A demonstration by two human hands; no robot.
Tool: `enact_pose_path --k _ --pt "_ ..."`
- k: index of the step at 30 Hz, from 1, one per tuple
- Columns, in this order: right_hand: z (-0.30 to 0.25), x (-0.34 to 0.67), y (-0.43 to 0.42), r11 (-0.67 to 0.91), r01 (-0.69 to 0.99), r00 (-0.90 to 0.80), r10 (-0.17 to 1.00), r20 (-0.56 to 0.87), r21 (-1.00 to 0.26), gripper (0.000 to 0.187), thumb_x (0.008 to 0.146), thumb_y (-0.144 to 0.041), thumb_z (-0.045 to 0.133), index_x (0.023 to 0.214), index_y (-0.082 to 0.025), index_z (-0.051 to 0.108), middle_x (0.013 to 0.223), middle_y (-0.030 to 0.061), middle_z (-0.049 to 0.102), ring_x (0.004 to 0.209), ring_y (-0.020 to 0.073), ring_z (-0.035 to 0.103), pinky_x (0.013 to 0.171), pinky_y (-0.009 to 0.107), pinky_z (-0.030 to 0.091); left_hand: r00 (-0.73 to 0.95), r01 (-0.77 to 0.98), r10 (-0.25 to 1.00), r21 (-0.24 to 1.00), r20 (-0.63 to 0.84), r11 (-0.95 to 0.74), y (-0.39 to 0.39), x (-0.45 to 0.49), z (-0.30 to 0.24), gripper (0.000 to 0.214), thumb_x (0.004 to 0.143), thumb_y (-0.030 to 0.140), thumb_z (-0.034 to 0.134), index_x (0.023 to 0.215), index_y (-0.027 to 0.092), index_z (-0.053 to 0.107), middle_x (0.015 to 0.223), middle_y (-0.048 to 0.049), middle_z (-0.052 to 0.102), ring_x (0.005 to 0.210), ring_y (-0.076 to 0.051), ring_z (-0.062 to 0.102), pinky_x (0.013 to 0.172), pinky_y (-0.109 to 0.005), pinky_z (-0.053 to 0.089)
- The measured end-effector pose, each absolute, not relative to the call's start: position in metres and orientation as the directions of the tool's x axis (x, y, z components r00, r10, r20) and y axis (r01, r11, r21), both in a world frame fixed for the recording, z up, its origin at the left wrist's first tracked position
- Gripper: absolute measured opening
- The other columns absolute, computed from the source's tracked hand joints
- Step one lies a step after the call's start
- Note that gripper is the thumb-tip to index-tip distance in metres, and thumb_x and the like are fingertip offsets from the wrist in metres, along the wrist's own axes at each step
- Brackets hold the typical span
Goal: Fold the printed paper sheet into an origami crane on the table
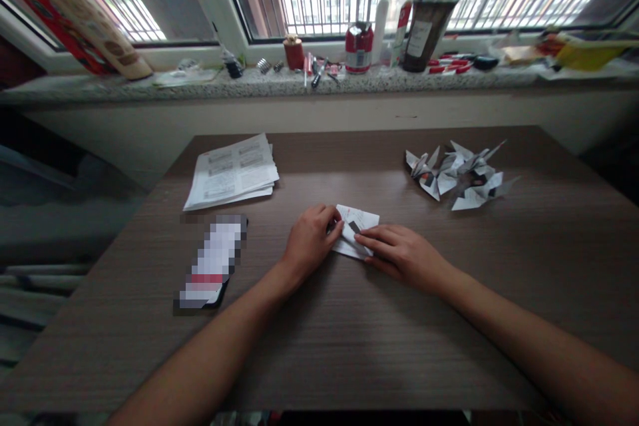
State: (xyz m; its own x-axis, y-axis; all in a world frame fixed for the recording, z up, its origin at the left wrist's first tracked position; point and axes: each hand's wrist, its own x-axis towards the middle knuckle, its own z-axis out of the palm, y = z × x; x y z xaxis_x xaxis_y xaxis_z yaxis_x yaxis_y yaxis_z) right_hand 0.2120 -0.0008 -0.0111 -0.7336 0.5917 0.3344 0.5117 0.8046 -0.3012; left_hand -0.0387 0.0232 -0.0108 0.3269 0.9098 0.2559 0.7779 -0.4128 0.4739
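Observation:
A small sheet of printed paper (363, 218), partly folded over, lies on the brown table between my hands. My left hand (310, 238) pinches its left edge with curled fingers and thumb. From the other side, my right hand (403, 254) has its fingers stretched out, their tips pressing on the folded flap near the paper's right edge. Several folded paper pieces (462, 173) with pointed tips stand in a group at the back right. A stack of printed sheets (234, 173) lies at the back left.
A phone (212, 263) with a blurred screen lies left of my left forearm. Along the stone windowsill (279, 83) stand a red can (359, 46), a dark lidded cup (430, 30), a bottle and red-handled tools (449, 65). The table (319, 339) reaches to the wall below the sill.

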Motion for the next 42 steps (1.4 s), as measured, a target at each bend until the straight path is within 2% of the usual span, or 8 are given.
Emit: enact_pose_path --k 5,8,13,19,25,29,35,42 --pt "-0.012 0.212 -0.001 0.813 0.518 -0.747 0.581 0.323 -0.265 0.036 0.106 -0.034 0.057 0.138 -0.023 0.066 0.131 0.0130 0.071 0.119 0.0297 0.067 0.100 0.051 0.059 0.315 0.784 0.910 0.467 0.269 -0.409 0.024 -0.037 -0.013 0.005 0.101 0.023 0.063 0.097 0.021 0.065 0.093 -0.0040 0.065 0.087 -0.022 0.062 0.080 -0.034 0.051" --pt "-0.013 0.212 -0.001 0.815 0.528 -0.758 0.579 0.300 -0.239 0.037 0.105 -0.035 0.058 0.139 -0.021 0.066 0.133 0.0140 0.070 0.121 0.0307 0.066 0.101 0.051 0.058 0.332 0.787 0.896 0.438 0.294 -0.435 0.023 -0.037 -0.013 0.004 0.103 0.024 0.062 0.102 0.021 0.065 0.101 -0.0055 0.066 0.093 -0.023 0.063 0.082 -0.035 0.051" --pt "-0.014 0.214 -0.003 0.798 0.570 -0.739 0.603 0.301 -0.199 0.039 0.104 -0.036 0.060 0.139 -0.018 0.065 0.132 0.0149 0.070 0.118 0.0321 0.066 0.099 0.052 0.058 0.451 0.775 0.830 0.316 0.328 -0.547 0.013 -0.040 -0.007 0.009 0.105 0.023 0.060 0.109 0.021 0.068 0.113 -0.0070 0.069 0.102 -0.025 0.064 0.091 -0.039 0.053" --pt "-0.014 0.218 -0.007 0.774 0.605 -0.711 0.631 0.310 -0.188 0.040 0.104 -0.036 0.060 0.140 -0.019 0.064 0.132 0.0143 0.070 0.116 0.0316 0.067 0.098 0.051 0.059 0.624 0.711 0.743 0.220 0.241 -0.668 -0.005 -0.041 -0.001 0.036 0.108 0.034 0.056 0.143 0.026 0.059 0.139 -0.0101 0.063 0.122 -0.028 0.060 0.105 -0.047 0.051" --pt "-0.009 0.221 -0.006 0.787 0.559 -0.705 0.617 0.350 -0.263 0.030 0.105 -0.033 0.059 0.128 -0.019 0.071 0.125 0.0126 0.074 0.112 0.0293 0.069 0.095 0.049 0.059 0.662 0.694 0.730 0.230 0.170 -0.683 -0.005 -0.042 -0.004 0.042 0.110 0.041 0.050 0.150 0.032 0.055 0.146 -0.0104 0.055 0.132 -0.030 0.053 0.111 -0.050 0.047" --pt "-0.009 0.224 -0.003 0.767 0.562 -0.674 0.642 0.365 -0.311 0.032 0.106 -0.031 0.057 0.135 -0.021 0.068 0.125 0.0119 0.074 0.114 0.0277 0.069 0.097 0.049 0.058 0.687 0.675 0.711 0.231 0.150 -0.701 -0.004 -0.043 -0.005 0.044 0.110 0.043 0.048 0.153 0.033 0.052 0.148 -0.0104 0.054 0.132 -0.030 0.053 0.113 -0.050 0.045" --pt "-0.017 0.228 0.002 0.717 0.630 -0.643 0.697 0.319 -0.297 0.041 0.107 -0.028 0.052 0.147 -0.019 0.059 0.147 0.0156 0.063 0.133 0.0299 0.061 0.109 0.052 0.054 0.714 0.653 0.685 0.216 0.144 -0.726 -0.008 -0.040 -0.003 0.046 0.111 0.048 0.044 0.152 0.030 0.053 0.153 -0.0085 0.053 0.139 -0.029 0.049 0.117 -0.048 0.040" --pt "-0.028 0.230 0.005 0.720 0.631 -0.656 0.694 0.297 -0.289 0.043 0.107 -0.026 0.053 0.149 -0.020 0.057 0.149 0.0130 0.062 0.137 0.0297 0.059 0.112 0.053 0.053 0.707 0.674 0.701 0.213 0.091 -0.707 -0.012 -0.039 -0.001 0.051 0.111 0.050 0.043 0.156 0.028 0.048 0.159 -0.0071 0.051 0.147 -0.028 0.044 0.122 -0.049 0.034"
